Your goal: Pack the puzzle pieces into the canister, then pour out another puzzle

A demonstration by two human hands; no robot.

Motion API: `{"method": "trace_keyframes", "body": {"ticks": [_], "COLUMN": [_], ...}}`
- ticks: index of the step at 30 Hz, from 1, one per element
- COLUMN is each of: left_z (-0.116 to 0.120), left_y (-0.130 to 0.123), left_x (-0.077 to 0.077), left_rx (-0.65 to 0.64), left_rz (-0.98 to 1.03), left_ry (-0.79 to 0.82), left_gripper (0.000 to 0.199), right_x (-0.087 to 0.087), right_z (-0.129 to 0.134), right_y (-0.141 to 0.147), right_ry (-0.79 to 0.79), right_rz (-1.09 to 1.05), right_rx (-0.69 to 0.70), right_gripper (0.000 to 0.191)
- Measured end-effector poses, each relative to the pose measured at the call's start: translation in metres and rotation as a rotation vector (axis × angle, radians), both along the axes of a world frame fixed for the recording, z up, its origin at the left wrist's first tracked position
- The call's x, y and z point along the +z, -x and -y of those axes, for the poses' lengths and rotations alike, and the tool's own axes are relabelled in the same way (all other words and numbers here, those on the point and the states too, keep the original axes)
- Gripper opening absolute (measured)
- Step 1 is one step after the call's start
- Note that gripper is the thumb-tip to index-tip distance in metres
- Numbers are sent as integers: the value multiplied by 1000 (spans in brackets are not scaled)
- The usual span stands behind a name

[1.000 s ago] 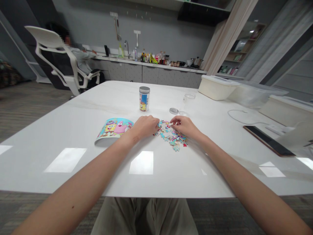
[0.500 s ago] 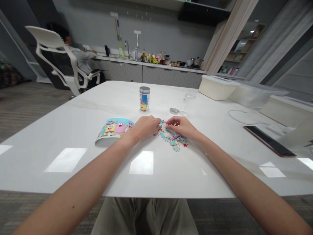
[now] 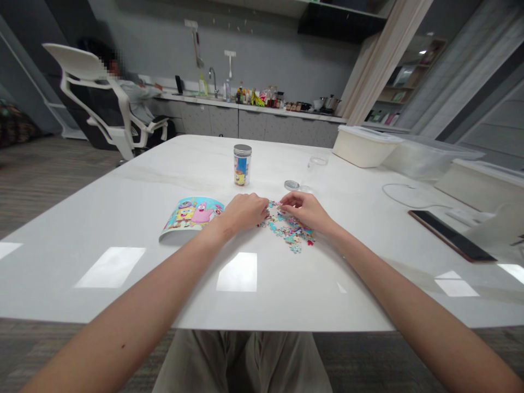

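Note:
Small jigsaw puzzle pieces (image 3: 292,229) in blue, pink, red and white lie in a loose pile on the white table. My left hand (image 3: 246,211) rests at the pile's left edge with its fingers curled closed; what they hold, if anything, is hidden. On the pile's far right side, my right hand (image 3: 305,210) has its thumb and forefinger pinched together at a small puzzle piece. A curved cartoon picture sheet (image 3: 190,215) lies left of my left hand, partly behind the forearm. Beyond the hands stands a clear jar (image 3: 242,166) with a silver lid and cartoon picture inside.
A loose silver lid (image 3: 291,185) and an open clear jar (image 3: 317,173) are behind my right hand. Storage boxes (image 3: 364,146), a cable and a dark tablet-like device (image 3: 450,234) lie at the right. A person sits in a white chair (image 3: 88,71) far left.
My right hand has shifted very slightly up and left over the pile, its fingers drawn a little closer together. My left hand stays nearly still.

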State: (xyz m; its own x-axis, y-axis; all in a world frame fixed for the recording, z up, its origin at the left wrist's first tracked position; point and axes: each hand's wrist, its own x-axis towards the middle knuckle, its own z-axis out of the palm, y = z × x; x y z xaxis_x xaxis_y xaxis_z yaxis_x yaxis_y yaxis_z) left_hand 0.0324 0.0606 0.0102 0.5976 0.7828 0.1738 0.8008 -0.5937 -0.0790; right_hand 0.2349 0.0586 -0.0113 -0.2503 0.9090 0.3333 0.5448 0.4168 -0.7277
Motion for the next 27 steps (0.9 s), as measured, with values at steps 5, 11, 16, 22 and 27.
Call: {"method": "trace_keyframes", "body": {"ticks": [5, 11, 16, 22, 27], "left_z": [-1, -3, -2, -1, -1], "left_y": [1, 1, 1, 1, 1], "left_x": [-1, -3, -3, -1, -2], "left_rx": [42, 50, 39, 37, 38], "left_rz": [11, 21, 36, 10, 10], "left_ry": [-18, -17, -14, -12, -11], "left_gripper": [32, 32, 32, 33, 33], "right_x": [1, -1, -1, 2, 2], "right_z": [7, 8, 9, 13, 12], "right_y": [3, 2, 3, 8, 7], "right_ry": [-213, -197, -271, -264, -253], "right_rz": [171, 277, 309, 368, 391], "right_rx": [98, 136, 159, 234, 221], "right_gripper": [18, 25, 27, 20, 17]}}
